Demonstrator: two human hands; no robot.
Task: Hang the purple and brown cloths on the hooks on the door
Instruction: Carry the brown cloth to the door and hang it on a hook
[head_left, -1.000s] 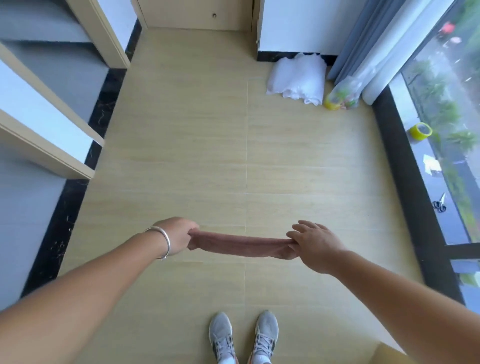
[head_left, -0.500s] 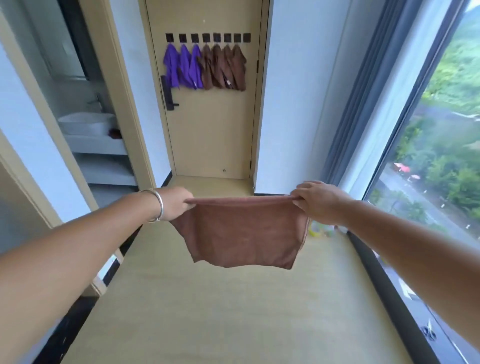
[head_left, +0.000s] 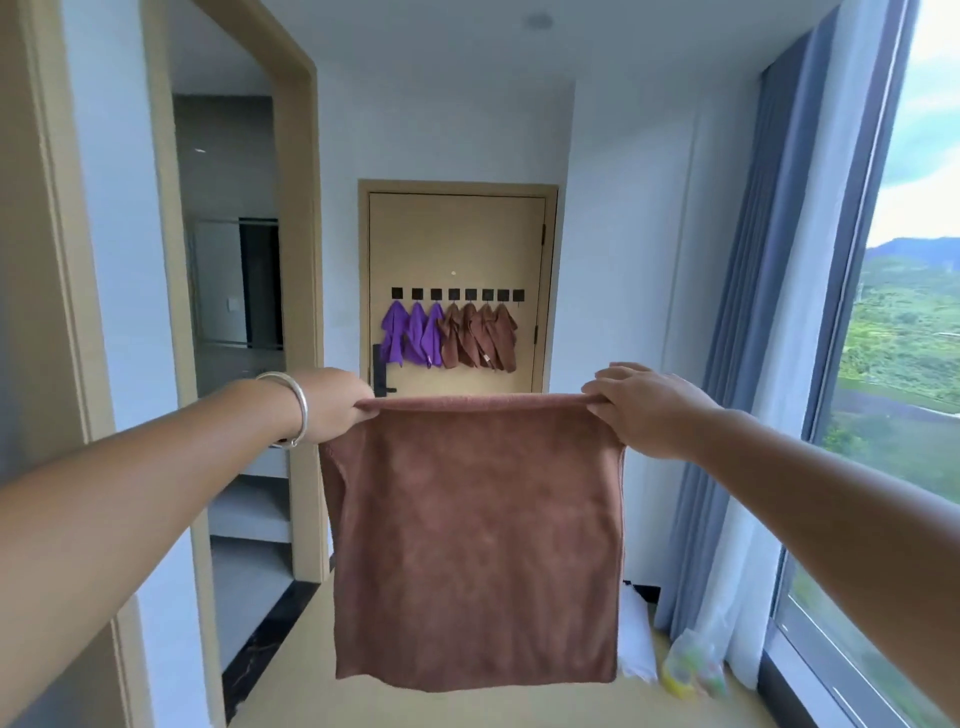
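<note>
A brown cloth hangs flat in the lower centre of the frame, stretched by its top edge. The left hand pinches its upper left corner; the right hand grips its upper right corner. Beyond, at centre, stands the door with a row of hooks. On them hang three purple cloths to the left and four brown cloths to the right. The rightmost hook is bare.

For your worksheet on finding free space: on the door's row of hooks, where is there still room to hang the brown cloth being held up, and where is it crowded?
The rightmost hook, beside the hanging brown cloths, looks bare. The other seven hooks carry cloths packed edge to edge: purple cloths left, brown right.
</note>
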